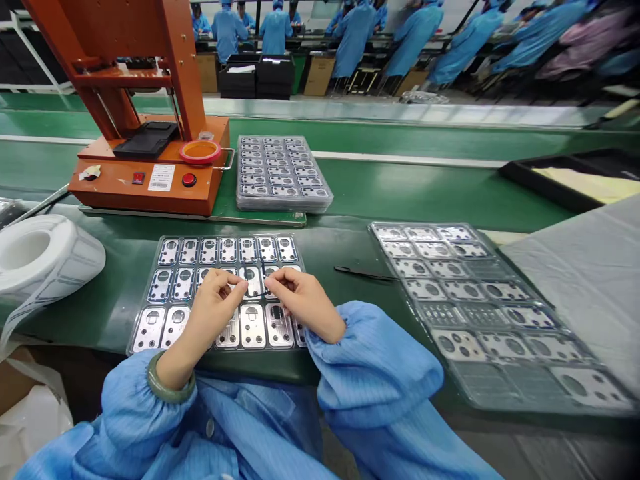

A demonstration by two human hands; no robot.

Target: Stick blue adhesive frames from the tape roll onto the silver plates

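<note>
At the tabletop's left edge, a white roll of labels [40, 257] lies on its side with its paper tail hanging over the edge. Behind it, near the far side of the green tabletop [320, 363], stands an orange press [150, 170] with a red button, and just to its right sits a stack of plastic trays [280, 175].

Nearest the front edge lies a clear tray [143, 327] filled with rows of metal plates [253, 327]. Both hands work over its middle. The left hand [215, 310], with a green bangle [170, 380] on the wrist, has a tight pinching grip, thumb and fingertips pressed together. The right hand [300, 300] comes in from the other side with a similar narrow pinch, its fingertips [270, 283] almost meeting those of the left. A thin dark strip [262, 275] runs between them just above the plates, apparently held by both grips, though it is too fine to be sure.

To the right lie a pair of tweezers [365, 273], untouched, and then a second clear tray of plates [480, 307], partly on a grey sheet [575, 280]. A black tray [560, 177] sits beyond. Co-workers in blue gowns [230, 30] stand across the aisle.
</note>
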